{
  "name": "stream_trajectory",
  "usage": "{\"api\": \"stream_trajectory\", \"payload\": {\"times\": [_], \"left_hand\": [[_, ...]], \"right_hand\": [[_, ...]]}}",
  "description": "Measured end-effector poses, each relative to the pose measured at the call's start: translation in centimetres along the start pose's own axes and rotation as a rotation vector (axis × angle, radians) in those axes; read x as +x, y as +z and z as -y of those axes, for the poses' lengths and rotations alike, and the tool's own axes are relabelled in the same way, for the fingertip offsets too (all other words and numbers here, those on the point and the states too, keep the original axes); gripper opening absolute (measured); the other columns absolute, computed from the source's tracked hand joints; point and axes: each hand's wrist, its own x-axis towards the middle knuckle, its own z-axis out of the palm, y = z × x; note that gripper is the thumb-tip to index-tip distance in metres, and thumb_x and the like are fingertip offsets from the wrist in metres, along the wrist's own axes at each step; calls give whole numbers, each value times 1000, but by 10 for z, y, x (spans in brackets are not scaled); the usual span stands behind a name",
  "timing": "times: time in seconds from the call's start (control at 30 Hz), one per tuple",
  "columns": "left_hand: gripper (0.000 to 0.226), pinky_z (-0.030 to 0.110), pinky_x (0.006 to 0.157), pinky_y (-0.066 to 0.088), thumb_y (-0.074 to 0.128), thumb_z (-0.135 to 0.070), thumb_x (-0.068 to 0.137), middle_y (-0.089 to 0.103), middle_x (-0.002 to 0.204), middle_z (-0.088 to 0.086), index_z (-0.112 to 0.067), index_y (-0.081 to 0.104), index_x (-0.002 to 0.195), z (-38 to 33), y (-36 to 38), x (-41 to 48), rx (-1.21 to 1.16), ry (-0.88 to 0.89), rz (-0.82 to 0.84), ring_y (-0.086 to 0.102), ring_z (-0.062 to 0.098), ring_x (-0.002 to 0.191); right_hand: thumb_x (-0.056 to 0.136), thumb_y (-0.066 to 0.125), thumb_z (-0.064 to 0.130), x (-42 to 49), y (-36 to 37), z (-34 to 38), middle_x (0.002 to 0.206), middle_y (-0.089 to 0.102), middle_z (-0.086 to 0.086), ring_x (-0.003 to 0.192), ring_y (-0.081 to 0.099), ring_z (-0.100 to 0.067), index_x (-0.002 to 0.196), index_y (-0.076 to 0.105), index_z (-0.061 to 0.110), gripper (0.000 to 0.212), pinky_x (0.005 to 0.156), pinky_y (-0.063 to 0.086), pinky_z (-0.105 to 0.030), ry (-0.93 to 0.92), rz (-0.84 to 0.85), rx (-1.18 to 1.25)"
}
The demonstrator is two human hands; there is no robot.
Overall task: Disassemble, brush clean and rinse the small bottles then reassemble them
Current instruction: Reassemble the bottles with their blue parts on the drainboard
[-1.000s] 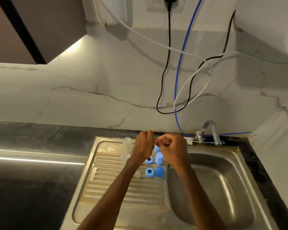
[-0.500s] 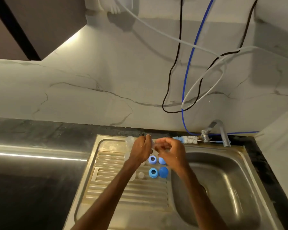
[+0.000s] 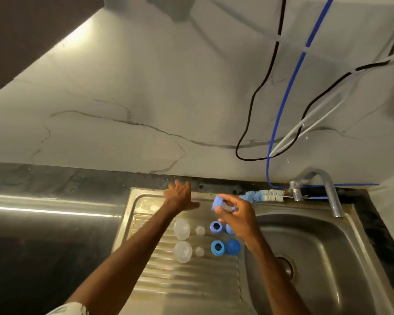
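Note:
My right hand [image 3: 239, 214] pinches a small blue bottle part [image 3: 217, 203] with a clear piece on it, above the drainboard. My left hand [image 3: 180, 197] reaches toward the drainboard's far left corner with fingers spread, holding nothing. On the ribbed drainboard [image 3: 187, 280] lie two clear bottle bodies [image 3: 182, 228] [image 3: 183, 251], two small clear pieces [image 3: 200, 230] [image 3: 199, 251], two blue rings [image 3: 216, 226] [image 3: 218, 247], a blue dome cap [image 3: 233, 247], and another blue piece [image 3: 229, 228] partly hidden by my right hand.
A blue and white bottle brush [image 3: 263, 195] lies on the sink's back rim beside the tap [image 3: 328, 192]. The sink basin [image 3: 323, 258] with its drain is at right. Dark countertop [image 3: 50, 223] stretches left. Cables hang on the marble wall [image 3: 280, 114].
My hands, which were together on a small bottle, have separated. The left hand moved away to the far left and opened; the right hand keeps the blue part. The view tilted down.

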Motion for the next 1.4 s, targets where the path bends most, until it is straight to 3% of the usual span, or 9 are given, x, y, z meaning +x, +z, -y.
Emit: {"api": "stream_trajectory", "payload": {"times": [0.17,0.27,0.37,0.5,0.7,0.9,1.03,1.17,1.4], "left_hand": [[50,30,81,49,76,-34,88,57,132,11,-17,52,128,17,41,22,-134,66,-55,56,23,109],[48,21,64,49,84,-35,82,66,113,6,-15,59,117,23,23,13,-637,-23,-84,62,15,94],[49,34,70,63,84,-39,81,70,111,12,-8,64,114,11,-13,-31,-1320,-4,49,73,26,97],[50,43,82,62,79,-41,85,71,117,15,-6,67,117,2,-37,-78,-1526,78,94,72,30,105],[45,37,83,60,72,-40,90,70,121,16,-8,69,122,-9,-60,-113,-1621,149,171,70,32,110],[43,39,84,61,69,-39,93,72,116,16,-6,71,120,-29,-71,-136,-1560,243,177,72,34,107],[26,46,82,63,70,-23,94,75,108,11,-5,69,113,-35,-76,-144,-1450,369,97,73,30,101],[32,45,84,62,80,-16,88,74,113,7,-9,66,117,-39,-81,-145,-1177,595,-52,71,28,107],[36,51,88,61,80,-11,86,72,117,9,-7,65,118,-24,-83,-134,-1154,591,-92,69,31,109]], "right_hand": [[87,76,8,13,0,-5,115,71,-3,94,72,-18,125,69,15,39,65,61,-27,4,14,-18],[86,77,5,15,-3,0,117,70,3,102,69,-10,125,68,20,42,69,60,-24,-43,48,-18],[86,77,9,10,-5,5,119,70,9,111,66,-10,125,68,27,44,86,60,-31,-135,60,-83],[84,72,19,-3,-16,19,123,68,11,116,64,-12,127,67,30,45,94,58,-40,-219,56,-94],[86,72,2,-24,-42,36,127,67,11,119,63,-11,131,66,23,50,97,57,-39,-302,21,-69],[89,72,1,-39,-54,52,126,70,8,116,65,-7,131,66,18,46,86,53,-16,-334,46,-26],[99,62,31,-45,-57,61,93,77,-5,83,74,-24,116,71,6,32,66,60,-29,-151,88,40],[98,43,64,-51,-58,72,66,69,-12,50,58,-19,93,72,-8,78,43,45,-23,221,156,81],[99,56,42,-38,-66,77,110,74,-18,103,72,-35,127,62,8,44,85,61,-44,199,356,317]]}}
